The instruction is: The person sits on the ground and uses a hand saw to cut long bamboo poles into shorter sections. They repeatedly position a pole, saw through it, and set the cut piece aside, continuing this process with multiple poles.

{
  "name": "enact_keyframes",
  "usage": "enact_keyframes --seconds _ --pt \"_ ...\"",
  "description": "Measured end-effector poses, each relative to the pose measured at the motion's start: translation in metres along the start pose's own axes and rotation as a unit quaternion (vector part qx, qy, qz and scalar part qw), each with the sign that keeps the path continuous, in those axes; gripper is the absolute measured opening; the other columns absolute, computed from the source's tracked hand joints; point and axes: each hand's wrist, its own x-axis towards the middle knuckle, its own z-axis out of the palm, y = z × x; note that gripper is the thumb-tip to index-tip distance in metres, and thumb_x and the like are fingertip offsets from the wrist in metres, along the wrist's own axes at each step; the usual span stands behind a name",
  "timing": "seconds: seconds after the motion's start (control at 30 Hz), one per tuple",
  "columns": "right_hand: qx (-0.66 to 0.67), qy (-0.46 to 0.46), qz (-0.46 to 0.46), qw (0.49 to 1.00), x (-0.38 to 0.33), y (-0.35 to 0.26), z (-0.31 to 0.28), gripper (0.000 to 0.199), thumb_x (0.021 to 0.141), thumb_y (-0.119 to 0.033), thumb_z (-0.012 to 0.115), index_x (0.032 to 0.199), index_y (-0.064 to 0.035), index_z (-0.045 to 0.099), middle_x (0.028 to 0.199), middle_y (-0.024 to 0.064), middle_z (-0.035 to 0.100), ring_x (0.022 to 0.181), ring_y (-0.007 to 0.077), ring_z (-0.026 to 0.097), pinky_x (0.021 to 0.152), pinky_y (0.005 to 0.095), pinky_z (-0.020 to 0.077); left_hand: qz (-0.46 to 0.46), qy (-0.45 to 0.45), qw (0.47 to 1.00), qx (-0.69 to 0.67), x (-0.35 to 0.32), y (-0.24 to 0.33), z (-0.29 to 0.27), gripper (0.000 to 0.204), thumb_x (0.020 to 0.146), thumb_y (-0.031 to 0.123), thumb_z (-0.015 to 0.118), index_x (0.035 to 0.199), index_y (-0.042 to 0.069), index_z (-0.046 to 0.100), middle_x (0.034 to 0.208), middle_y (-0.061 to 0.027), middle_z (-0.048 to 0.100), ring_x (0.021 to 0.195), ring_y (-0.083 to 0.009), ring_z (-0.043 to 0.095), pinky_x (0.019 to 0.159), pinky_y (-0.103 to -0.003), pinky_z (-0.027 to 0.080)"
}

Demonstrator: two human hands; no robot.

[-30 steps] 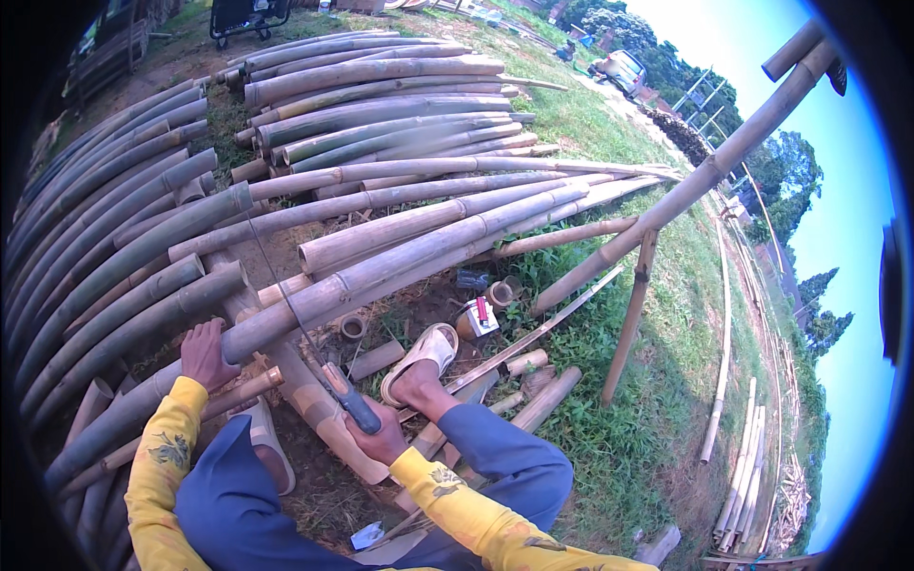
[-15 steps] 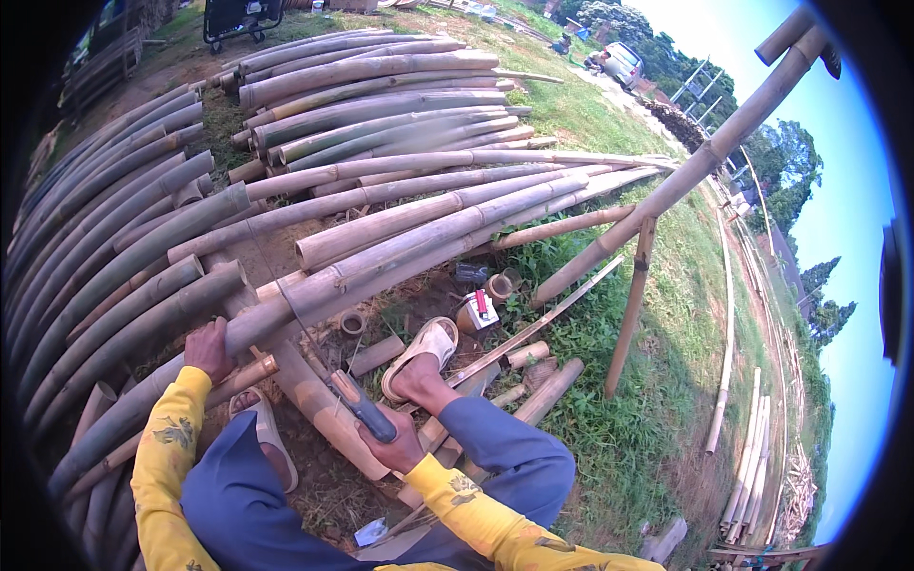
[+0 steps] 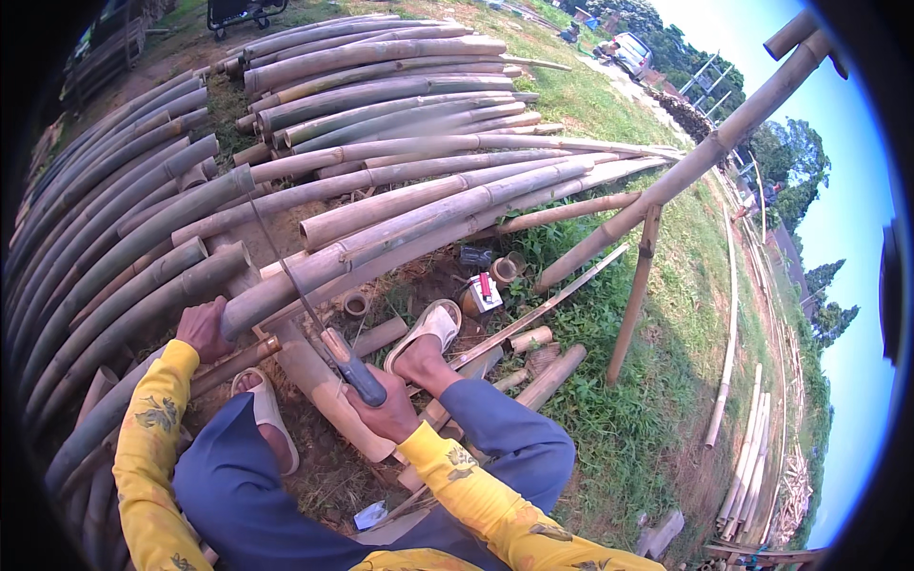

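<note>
My left hand [image 3: 203, 328] is closed around a thick grey-brown bamboo pole [image 3: 319, 266], which runs from the lower left toward the upper right. In my right hand [image 3: 386, 407] is the handle of a hand saw [image 3: 350, 366], part light wood and part dark. Its thin, slightly curved front section crosses the pole just right of my left hand and reaches toward the stacked poles. Whether the blade has cut in, I cannot tell. Beneath the pole lies a stout bamboo support [image 3: 333, 400], between my sandalled feet.
Bamboo stacks [image 3: 381, 81] fill the far side and left. A slanting bamboo post [image 3: 666, 190] with a prop [image 3: 636, 295] stands at right. Near my right foot [image 3: 433, 338] are a small white box [image 3: 484, 293], short bamboo offcuts [image 3: 528, 340] and grass.
My right hand has pushed the saw slightly forward, away from me, across the pole. My left hand keeps its hold on the pole. The whole view has shifted a little.
</note>
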Motion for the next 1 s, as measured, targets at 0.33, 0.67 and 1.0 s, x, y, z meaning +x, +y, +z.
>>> enact_keyframes --seconds 0.33,0.67,1.0 --pt "-0.074 -0.004 0.041 0.996 -0.1 -0.026 -0.034 0.015 0.087 -0.001 0.074 0.101 -0.0006 0.071 0.074 0.0091 0.066 0.062 0.0197 0.064 0.062 0.0317 0.0508 -0.011 -0.062 0.996 -0.066 -0.015 -0.002 -0.014 0.061 0.061 0.024 0.081 0.114 0.002 0.06 0.098 -0.0252 0.07 0.095 -0.0457 0.067 0.086 -0.053 0.053" --pt "-0.075 0.009 -0.002 0.997 -0.121 -0.028 -0.028 0.018 0.088 -0.002 0.074 0.106 0.0004 0.071 0.075 0.0092 0.067 0.061 0.0162 0.064 0.062 0.032 0.0516 -0.015 -0.069 0.994 -0.085 -0.024 -0.004 -0.019 0.058 0.06 0.024 0.082 0.11 0.001 0.064 0.096 -0.0247 0.072 0.096 -0.0446 0.069 0.086 -0.051 0.054" --pt "0.009 0.016 0.001 1.0 -0.04 0.001 -0.006 0.012 0.09 -0.005 0.075 0.096 0.0007 0.066 0.071 0.0072 0.062 0.059 0.0127 0.055 0.059 0.0298 0.0466 -0.004 -0.078 0.993 -0.089 0.005 -0.005 -0.036 0.059 0.06 0.023 0.083 0.111 0.0 0.063 0.096 -0.0239 0.071 0.097 -0.0428 0.068 0.088 -0.048 0.053"
